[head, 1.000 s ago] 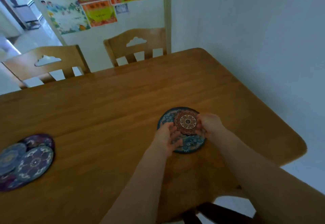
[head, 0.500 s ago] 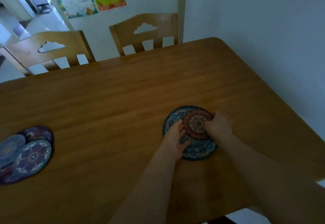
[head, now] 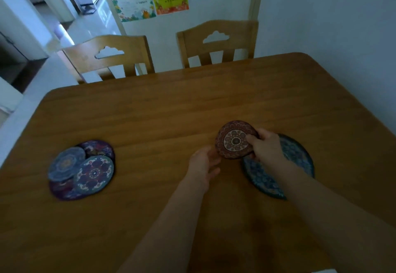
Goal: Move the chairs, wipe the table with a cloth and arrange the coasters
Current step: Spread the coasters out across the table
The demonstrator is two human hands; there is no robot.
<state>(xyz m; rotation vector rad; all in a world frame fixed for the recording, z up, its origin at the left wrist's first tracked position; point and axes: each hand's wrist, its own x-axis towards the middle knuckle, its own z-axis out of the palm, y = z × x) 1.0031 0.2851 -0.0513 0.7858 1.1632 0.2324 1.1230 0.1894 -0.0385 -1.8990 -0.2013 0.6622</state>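
Head view — right hand [head: 265, 147] pinching red coaster [head: 234, 139], left hand [head: 204, 165] relaxed

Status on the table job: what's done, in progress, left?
Looks done: chairs stand at the far edge of the table; no cloth in view, so wiping can't be confirmed. In hand: right hand grips the red coaster beside the blue mat, left hand open. Left: placing it, and the overlapping coaster pile at left.

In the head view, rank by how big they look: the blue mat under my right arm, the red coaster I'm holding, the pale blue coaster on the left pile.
1. Blue mat, largest, though partly hidden.
2. Red coaster and pale blue coaster look alike; the latter is partly covered and blurred, so unranked.
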